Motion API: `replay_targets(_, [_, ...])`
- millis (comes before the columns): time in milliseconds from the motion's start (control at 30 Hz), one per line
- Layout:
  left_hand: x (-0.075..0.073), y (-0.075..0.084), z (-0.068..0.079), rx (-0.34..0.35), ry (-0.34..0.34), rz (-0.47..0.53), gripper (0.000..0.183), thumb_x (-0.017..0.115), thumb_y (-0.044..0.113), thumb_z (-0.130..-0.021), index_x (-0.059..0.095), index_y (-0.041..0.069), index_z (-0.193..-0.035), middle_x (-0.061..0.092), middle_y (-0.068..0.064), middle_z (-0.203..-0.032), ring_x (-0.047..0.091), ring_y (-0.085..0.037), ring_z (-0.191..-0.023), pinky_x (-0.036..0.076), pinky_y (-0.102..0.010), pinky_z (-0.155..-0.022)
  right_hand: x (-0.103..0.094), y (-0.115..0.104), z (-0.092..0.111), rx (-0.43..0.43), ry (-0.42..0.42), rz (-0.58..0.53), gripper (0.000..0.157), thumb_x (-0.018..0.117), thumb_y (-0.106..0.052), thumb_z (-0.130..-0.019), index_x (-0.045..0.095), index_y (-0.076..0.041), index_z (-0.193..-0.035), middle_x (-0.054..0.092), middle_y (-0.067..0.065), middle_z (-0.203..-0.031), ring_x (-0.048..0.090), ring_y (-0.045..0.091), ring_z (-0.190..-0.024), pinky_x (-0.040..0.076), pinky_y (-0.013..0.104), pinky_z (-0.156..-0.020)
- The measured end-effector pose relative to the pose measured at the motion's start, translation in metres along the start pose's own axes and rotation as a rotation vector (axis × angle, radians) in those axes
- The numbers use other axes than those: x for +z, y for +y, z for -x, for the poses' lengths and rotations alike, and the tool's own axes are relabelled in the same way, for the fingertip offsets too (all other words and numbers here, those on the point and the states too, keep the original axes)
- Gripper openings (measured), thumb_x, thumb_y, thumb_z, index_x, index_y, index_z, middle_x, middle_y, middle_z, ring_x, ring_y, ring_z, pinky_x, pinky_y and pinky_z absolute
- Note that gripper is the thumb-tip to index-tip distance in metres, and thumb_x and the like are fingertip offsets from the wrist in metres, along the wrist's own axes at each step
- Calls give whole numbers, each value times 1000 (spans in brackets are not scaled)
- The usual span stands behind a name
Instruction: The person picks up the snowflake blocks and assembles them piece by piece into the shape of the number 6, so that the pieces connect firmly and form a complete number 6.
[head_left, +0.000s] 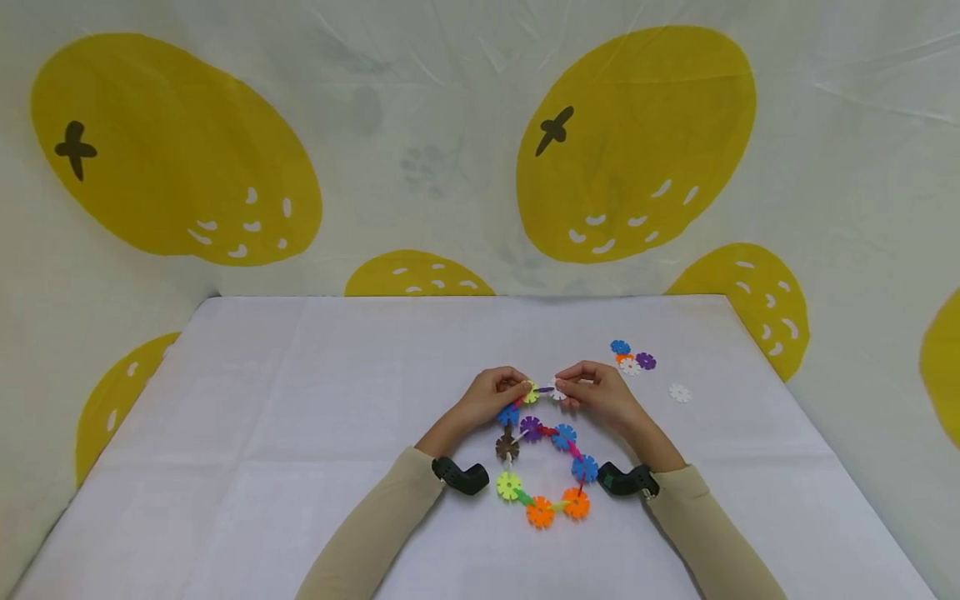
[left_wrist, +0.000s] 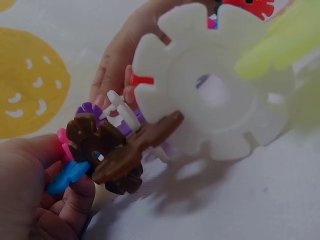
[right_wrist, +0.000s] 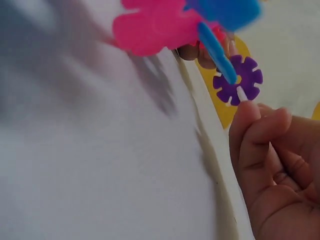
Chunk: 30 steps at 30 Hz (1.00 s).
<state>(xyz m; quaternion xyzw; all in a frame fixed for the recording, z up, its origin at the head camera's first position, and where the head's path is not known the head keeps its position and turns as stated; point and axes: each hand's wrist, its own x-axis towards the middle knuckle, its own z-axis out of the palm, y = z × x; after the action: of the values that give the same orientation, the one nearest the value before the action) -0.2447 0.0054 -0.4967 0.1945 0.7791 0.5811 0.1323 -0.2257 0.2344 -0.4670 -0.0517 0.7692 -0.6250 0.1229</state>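
A looped chain of slotted plastic snowflake discs lies in front of me, with an orange disc (head_left: 540,512) at its near end and a brown disc (head_left: 507,447) on its left side. At the chain's far end, my left hand (head_left: 486,397) grips it beside a yellow-green disc (head_left: 532,392). My right hand (head_left: 606,395) pinches a white disc (head_left: 557,389), seen edge-on in the right wrist view, which meets a purple disc (right_wrist: 252,77). A blue disc (left_wrist: 69,177) shows by the left fingers in the left wrist view, where a large white disc (left_wrist: 170,75) hides part of the right hand.
Several loose discs, among them a blue one (head_left: 620,347) and a purple one (head_left: 646,361), lie beyond my right hand. A single white disc (head_left: 680,392) lies farther right. The white-covered table (head_left: 262,417) ends at a fruit-patterned cloth (head_left: 450,125).
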Motion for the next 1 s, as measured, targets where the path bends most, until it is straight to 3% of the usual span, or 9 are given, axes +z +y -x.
replay_targets(333, [0,0,0,24,25,46,22,63,18,-96,69,-1,-104,61,2,-80,50,-5,-65,42,-20,-62,-11,2,-2,31,23,62,36,64,-18,-96,61,10,-118,70,4,-84,62,12,-67,54,22,-68])
replay_targets(667, [0,-1,1,35,18,85,22,63,16,-96,69,-4,-104,64,1,-79,51,-4,-65,44,-19,-63,-34,1,2,-27,56,102,35,63,-14,-96,60,13,-117,71,11,-87,62,11,-66,53,21,-66])
replay_targets(1000, [0,-1,1,19,46,46,23,63,20,-96,70,0,-104,60,2,-78,48,-7,-66,40,-20,-61,-52,5,4,37,119,195,37,63,-21,-96,61,8,-119,69,8,-87,61,11,-69,52,20,-65])
